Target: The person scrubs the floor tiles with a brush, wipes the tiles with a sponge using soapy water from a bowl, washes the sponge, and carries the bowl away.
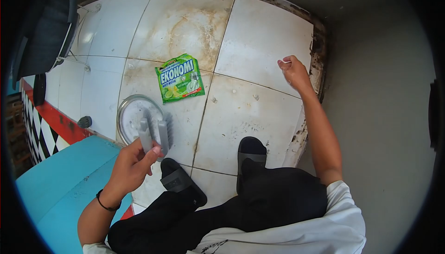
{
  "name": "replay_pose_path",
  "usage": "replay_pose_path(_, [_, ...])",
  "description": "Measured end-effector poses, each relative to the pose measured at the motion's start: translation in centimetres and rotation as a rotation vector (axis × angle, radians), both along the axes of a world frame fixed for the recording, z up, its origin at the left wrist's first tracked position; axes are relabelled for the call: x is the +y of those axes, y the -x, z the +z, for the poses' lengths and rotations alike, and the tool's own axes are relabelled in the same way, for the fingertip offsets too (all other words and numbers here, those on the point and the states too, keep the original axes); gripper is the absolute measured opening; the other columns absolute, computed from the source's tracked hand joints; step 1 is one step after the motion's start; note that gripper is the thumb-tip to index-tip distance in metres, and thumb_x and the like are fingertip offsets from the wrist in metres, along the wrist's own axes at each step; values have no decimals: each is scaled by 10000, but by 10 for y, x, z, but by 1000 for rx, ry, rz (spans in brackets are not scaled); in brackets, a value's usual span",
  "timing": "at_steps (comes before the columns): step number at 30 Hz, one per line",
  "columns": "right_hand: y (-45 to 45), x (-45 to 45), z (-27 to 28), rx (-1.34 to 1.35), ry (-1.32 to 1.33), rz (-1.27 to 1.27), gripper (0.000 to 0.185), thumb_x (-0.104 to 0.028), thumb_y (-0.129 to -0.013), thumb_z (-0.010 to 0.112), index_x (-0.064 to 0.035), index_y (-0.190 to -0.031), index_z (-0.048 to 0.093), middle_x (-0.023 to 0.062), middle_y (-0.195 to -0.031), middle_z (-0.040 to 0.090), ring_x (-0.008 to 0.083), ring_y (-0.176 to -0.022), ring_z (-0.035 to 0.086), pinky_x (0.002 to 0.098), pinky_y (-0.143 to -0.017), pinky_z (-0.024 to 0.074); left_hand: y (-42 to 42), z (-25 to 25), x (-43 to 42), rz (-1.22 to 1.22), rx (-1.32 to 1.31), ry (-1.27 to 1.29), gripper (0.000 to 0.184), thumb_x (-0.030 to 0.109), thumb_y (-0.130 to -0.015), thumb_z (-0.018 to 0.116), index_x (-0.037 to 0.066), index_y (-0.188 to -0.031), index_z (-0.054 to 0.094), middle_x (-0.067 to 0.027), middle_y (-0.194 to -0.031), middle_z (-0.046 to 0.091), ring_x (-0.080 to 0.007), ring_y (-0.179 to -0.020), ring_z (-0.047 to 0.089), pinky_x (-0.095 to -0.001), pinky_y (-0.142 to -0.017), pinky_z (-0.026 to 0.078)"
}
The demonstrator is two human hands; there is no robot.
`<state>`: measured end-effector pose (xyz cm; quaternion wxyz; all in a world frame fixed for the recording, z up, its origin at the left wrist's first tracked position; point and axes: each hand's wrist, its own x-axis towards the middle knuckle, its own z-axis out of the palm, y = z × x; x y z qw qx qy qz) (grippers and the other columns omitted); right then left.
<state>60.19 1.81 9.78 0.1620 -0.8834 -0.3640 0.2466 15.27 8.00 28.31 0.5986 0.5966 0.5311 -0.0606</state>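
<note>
My left hand (135, 165) is closed round two grey scrub brushes (163, 136), held side by side with their bristles showing. Below them on the floor stands a round metal bowl (119, 120) with whitish, foamy liquid in it. A green EKONOMI packet (182, 79) lies flat on the tiles just beyond the bowl. Off to the right, my right hand (296, 74) hovers over the tiles near the wall. Its fingers are curled together, with a small white spot at the tips; what they hold, if anything, I cannot make out.
White floor tiles (250, 110) carry brown stains at the back. A grey wall (371, 92) runs along the right. At the left are a dark chair (44, 31), a small dark round object (85, 122) and a blue ledge (69, 170). My sandalled feet (251, 154) are in front.
</note>
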Motion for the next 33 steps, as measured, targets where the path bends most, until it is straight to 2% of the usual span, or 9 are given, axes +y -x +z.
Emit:
replay_pose_path(5, [116,-7,55,599,-84,541,522,-355,-862,742,-16,-1203,539,166,-1062,661,322,-994,668,402,-833,526,-96,-97,2,150,-247,277,324,338,-1060,460,35,-1128,551,-66,-967,647,-88,-542,548,-226,-531,442])
replay_pose_path(8, [140,-12,49,278,36,765,634,-283,-794,773,-24,-1257,427,206,-1181,613,382,-980,648,428,-821,522,-153,-148,-9,277,-380,290,324,307,-1051,481,8,-1055,607,-57,-824,653,-106,-584,579,-242,-559,449])
replay_pose_path(11, [134,-15,-5,150,46,547,521,-254,-822,739,-9,-1196,472,230,-1146,612,400,-980,645,450,-832,512,-192,-195,-32,329,-351,12,347,312,-1018,533,-11,-1027,658,-52,-784,668,-114,-619,581,-257,-573,447])
replay_pose_path(14, [115,-11,-27,315,7,355,376,-216,-849,703,0,-1102,526,227,-1070,606,399,-947,648,469,-812,503,-197,-161,-20,48,-4,-193,351,318,-970,588,-9,-1054,685,-50,-832,696,-111,-678,585,-258,-604,455])
replay_pose_path(17, [92,-7,-39,214,6,320,287,-198,-864,689,21,-989,552,207,-984,592,405,-902,635,486,-793,492,-168,-173,10,207,-299,-179,342,321,-930,622,22,-1081,692,-52,-873,716,-95,-714,596,-249,-633,467])
replay_pose_path(22, [64,-6,-25,-333,-97,785,224,-25,-816,549,-85,-1018,623,160,-1043,533,336,-912,620,451,-739,540,-121,-210,41,391,-209,-317,323,287,-939,619,31,-1134,651,-65,-945,691,-101,-782,599,-250,-651,476])
replay_pose_path(25, [57,-5,-41,-367,-187,889,197,-28,-827,521,-76,-993,615,157,-1057,546,335,-936,620,456,-746,546,-107,-236,37,571,-164,-250,343,269,-935,637,20,-1169,613,-55,-925,658,-104,-791,586,-253,-650,476])
replay_pose_path(31, [61,-15,-31,-265,-219,584,200,-173,-901,543,-36,-1023,623,172,-1029,607,305,-900,642,448,-752,536,-96,-258,15,655,148,-501,445,256,-867,692,17,-1214,549,-148,-1074,642,-295,-953,633,-406,-823,491])
replay_pose_path(33, [72,-4,-7,-50,166,234,351,-336,-919,553,-9,-1009,643,193,-946,648,324,-885,662,448,-771,531,-93,-258,18,625,243,-640,512,226,-853,699,-16,-1256,498,-200,-1215,572,-329,-1085,579,-428,-899,464])
